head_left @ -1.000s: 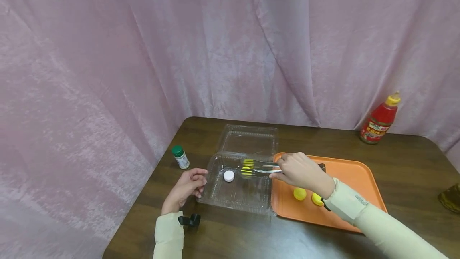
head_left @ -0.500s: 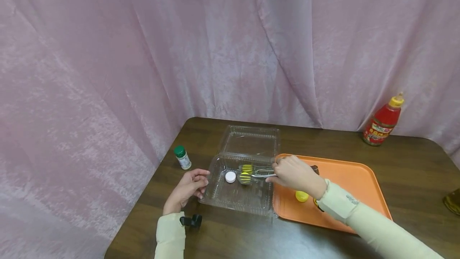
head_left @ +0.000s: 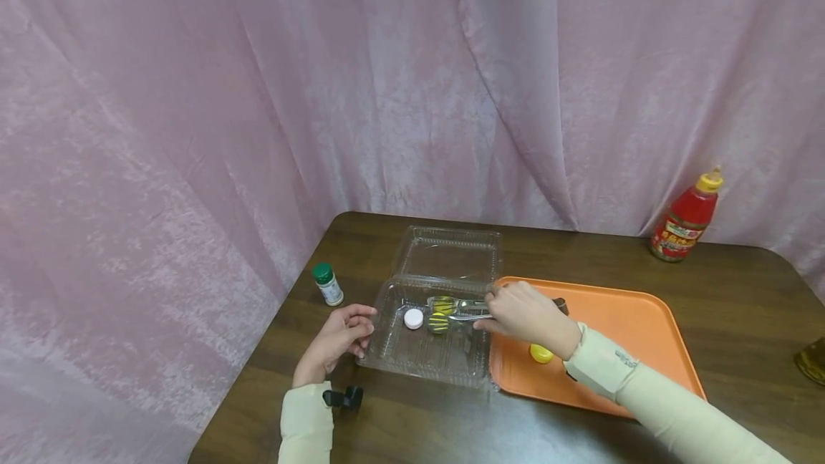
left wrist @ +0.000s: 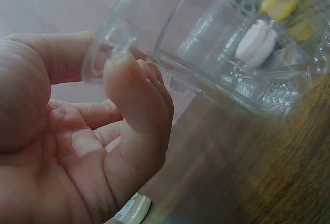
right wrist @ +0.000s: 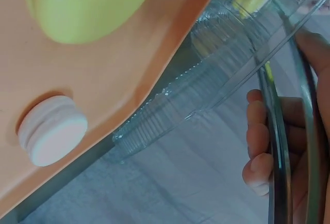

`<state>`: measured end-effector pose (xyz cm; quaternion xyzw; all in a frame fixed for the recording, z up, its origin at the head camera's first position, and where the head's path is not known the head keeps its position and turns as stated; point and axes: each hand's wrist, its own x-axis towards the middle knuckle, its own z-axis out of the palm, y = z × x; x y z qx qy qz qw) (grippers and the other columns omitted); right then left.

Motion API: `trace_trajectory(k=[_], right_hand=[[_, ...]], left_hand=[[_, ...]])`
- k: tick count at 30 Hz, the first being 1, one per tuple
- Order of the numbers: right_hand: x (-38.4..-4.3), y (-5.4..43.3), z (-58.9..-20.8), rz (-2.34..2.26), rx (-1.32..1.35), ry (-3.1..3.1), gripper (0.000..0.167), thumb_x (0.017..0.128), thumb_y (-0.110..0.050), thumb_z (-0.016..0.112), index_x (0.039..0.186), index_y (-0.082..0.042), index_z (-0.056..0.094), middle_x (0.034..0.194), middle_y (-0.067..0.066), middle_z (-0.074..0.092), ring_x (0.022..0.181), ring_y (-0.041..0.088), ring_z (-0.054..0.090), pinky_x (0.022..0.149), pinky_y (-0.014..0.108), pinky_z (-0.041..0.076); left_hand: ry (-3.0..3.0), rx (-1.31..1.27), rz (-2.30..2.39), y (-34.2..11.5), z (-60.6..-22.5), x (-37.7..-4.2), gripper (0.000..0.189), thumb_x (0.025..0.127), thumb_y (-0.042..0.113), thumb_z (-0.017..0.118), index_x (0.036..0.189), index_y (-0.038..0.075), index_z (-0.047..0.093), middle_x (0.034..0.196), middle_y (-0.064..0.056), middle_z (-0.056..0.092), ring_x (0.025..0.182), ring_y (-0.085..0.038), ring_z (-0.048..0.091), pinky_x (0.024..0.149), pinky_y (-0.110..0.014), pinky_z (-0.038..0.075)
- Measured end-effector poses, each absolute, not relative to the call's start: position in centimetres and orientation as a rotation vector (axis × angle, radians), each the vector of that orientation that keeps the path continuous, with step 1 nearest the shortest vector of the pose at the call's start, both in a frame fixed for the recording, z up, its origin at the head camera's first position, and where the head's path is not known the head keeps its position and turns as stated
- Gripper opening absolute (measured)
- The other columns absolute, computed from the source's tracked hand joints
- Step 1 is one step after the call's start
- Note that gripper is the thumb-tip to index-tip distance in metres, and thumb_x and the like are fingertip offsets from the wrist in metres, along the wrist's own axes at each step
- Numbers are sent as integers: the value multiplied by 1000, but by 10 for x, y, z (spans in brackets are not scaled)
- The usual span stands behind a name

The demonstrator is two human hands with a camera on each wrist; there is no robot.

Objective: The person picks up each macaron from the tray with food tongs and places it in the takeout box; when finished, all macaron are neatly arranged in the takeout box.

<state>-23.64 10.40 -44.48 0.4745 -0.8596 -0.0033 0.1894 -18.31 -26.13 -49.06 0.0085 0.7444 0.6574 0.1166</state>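
My left hand (head_left: 338, 342) pinches the left rim of a clear plastic clamshell container (head_left: 419, 360), whose lid (head_left: 451, 249) lies folded back. Inside the base sits a white macaron (head_left: 414, 319), also visible in the left wrist view (left wrist: 256, 44). My right hand (head_left: 525, 313) holds metal tongs (right wrist: 278, 152), with slotted heads (head_left: 438, 323) low in the container. Yellow shows through the slots and at a yellow macaron (right wrist: 251, 0) beside the white one. On the orange tray (head_left: 619, 321) lie a yellow macaron (head_left: 541, 354) and a white macaron (right wrist: 54, 131), the latter hidden from the head view.
A green-capped shaker bottle (head_left: 327, 285) stands left of the container. At the back right is a red sauce bottle (head_left: 687, 217), and a dark jar (head_left: 812, 361) is cut off at the right edge. A pink curtain (head_left: 412, 92) hangs behind the brown table (head_left: 412, 428).
My right hand has moved slightly left and down, lowering the tongs further into the container beside the white macaron. The tong heads stand a little wider apart. My left hand keeps its hold.
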Motion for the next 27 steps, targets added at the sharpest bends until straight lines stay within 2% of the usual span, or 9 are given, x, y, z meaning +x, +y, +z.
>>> trace_trajectory(k=[5,13,16,19,22,24,27], right_hand=[[-236,106,-443,-9,1313,-2398,49,85,-52,75,66,-13,53,61,-6,39,49,4,28,40,19,22],[-233,112,-434,21,1259,-2383,48,83,-52,77,79,-6,66,61,-4,48,47,6,37,37,21,26],[-231,116,-429,49,1249,-2388,47,82,-52,77,77,-7,67,62,-5,51,47,6,40,38,20,28],[-229,122,-426,67,1230,-2404,47,82,-52,78,67,-11,61,60,-5,47,46,6,38,37,20,27],[-228,130,-424,96,1208,-2425,51,82,-50,79,60,-15,50,57,-7,37,46,5,30,38,20,22],[-227,135,-423,109,1195,-2430,56,81,-49,80,59,-16,41,57,-7,28,48,5,23,40,21,18],[-225,144,-421,116,1167,-2423,58,81,-49,80,60,-16,38,58,-7,25,48,5,20,42,21,15]], left_hand=[[2181,23,1921,-261,-491,-183,35,95,-3,58,127,-13,51,84,-7,57,64,-16,52,51,-23,51],[2177,13,1915,-262,-490,-184,35,95,-2,58,128,-13,51,84,-8,57,65,-16,52,51,-24,51],[2175,10,1918,-262,-490,-183,35,95,-2,58,128,-13,51,85,-8,57,65,-16,52,51,-24,51],[2174,8,1924,-262,-490,-184,35,94,-3,58,127,-13,51,84,-8,57,65,-16,52,51,-24,51],[2169,5,1927,-261,-490,-184,35,94,-3,58,127,-13,51,84,-8,57,64,-16,52,51,-24,50],[2168,10,1929,-261,-490,-183,35,94,-3,58,127,-13,51,83,-7,57,64,-16,52,51,-24,51],[2169,16,1931,-261,-490,-183,36,94,-2,58,128,-13,51,83,-7,58,64,-16,52,51,-24,51]])
